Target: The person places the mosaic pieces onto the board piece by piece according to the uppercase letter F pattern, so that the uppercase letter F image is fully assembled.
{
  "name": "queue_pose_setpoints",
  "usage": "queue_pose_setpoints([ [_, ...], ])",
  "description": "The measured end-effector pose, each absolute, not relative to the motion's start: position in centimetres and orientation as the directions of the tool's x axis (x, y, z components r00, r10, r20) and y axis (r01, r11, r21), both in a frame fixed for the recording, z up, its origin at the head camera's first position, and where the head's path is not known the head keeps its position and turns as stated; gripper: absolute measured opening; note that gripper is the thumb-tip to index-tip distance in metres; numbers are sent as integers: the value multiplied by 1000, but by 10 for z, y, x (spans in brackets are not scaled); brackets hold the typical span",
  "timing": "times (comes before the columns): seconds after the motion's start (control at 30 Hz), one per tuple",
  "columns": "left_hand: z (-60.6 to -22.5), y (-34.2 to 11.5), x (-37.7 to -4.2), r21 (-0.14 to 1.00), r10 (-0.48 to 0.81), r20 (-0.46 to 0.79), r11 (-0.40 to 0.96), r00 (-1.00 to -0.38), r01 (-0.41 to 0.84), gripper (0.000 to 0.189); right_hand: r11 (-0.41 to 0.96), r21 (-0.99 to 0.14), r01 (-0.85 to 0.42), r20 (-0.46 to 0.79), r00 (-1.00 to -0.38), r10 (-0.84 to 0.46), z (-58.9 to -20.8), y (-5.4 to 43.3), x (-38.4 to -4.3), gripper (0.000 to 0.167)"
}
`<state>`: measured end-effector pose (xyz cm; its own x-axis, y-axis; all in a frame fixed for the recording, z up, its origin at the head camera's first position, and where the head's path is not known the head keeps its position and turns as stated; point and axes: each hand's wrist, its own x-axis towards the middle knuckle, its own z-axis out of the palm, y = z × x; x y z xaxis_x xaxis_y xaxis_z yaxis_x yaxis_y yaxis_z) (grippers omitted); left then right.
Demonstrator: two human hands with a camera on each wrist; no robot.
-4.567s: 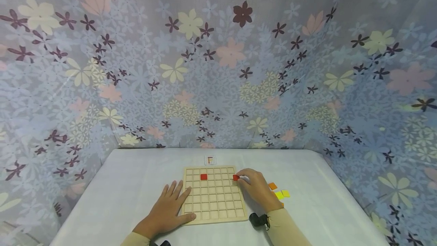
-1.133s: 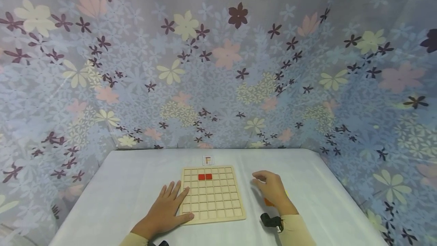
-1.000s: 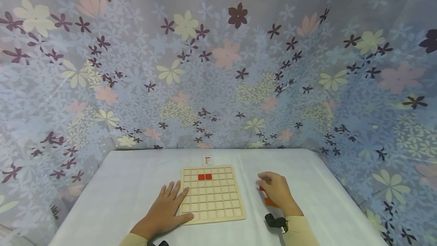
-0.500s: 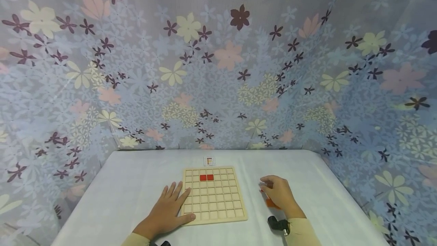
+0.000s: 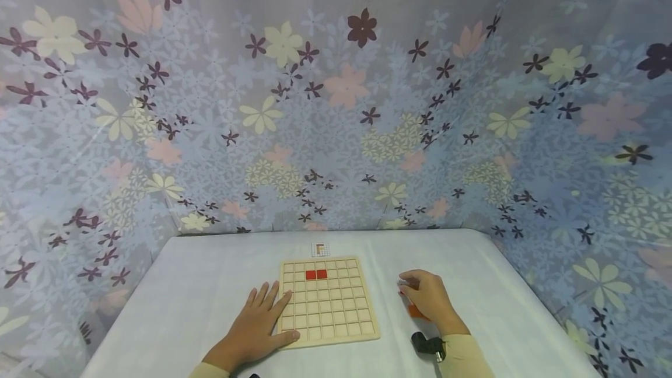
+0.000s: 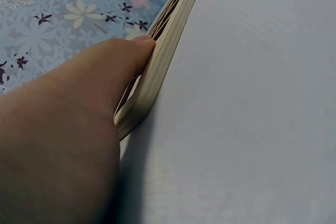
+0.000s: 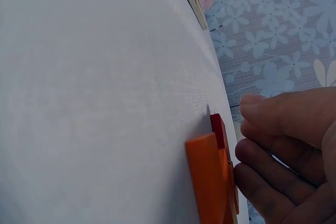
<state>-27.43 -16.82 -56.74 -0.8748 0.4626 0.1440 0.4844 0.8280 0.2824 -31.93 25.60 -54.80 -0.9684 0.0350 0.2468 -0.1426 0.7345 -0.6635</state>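
Note:
My left hand (image 5: pixel 254 325) lies with fingers spread on the left edge of a wooden grid board (image 5: pixel 336 306); its thumb (image 6: pixel 137 51) rests on the rim near the front corner. Two red square tiles, a left one (image 5: pixel 311 275) and a right one (image 5: pixel 322 273), sit side by side in the board's second row. Right of the board, my right hand (image 5: pixel 430 296) hovers over loose tiles, fingers loosely bent and nothing pinched between them. The right wrist view shows a red tile (image 7: pixel 219 131) and an orange tile (image 7: pixel 205 177) beside its fingertips. The hand hides part of this group.
A small card (image 5: pixel 320 249) printed with a grid and a coloured figure lies just behind the board. White cloth (image 5: pixel 210 267) covers the table. A flowered curtain (image 5: pixel 336 150) hangs along the back and sides.
Earlier my right hand pinched a red tile at the board's right edge; that second red tile now sits beside the first. The right hand has moved right, over the loose tiles. My left hand stays put.

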Motion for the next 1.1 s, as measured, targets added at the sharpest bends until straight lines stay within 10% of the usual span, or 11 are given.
queue_pose_setpoints([
  [1.1, -589, -176, -290, 359, 499, 128, 782, -857, 509, 98, 698, -705, -125, 215, -976, 43, -549, 262, -319, 21],
])
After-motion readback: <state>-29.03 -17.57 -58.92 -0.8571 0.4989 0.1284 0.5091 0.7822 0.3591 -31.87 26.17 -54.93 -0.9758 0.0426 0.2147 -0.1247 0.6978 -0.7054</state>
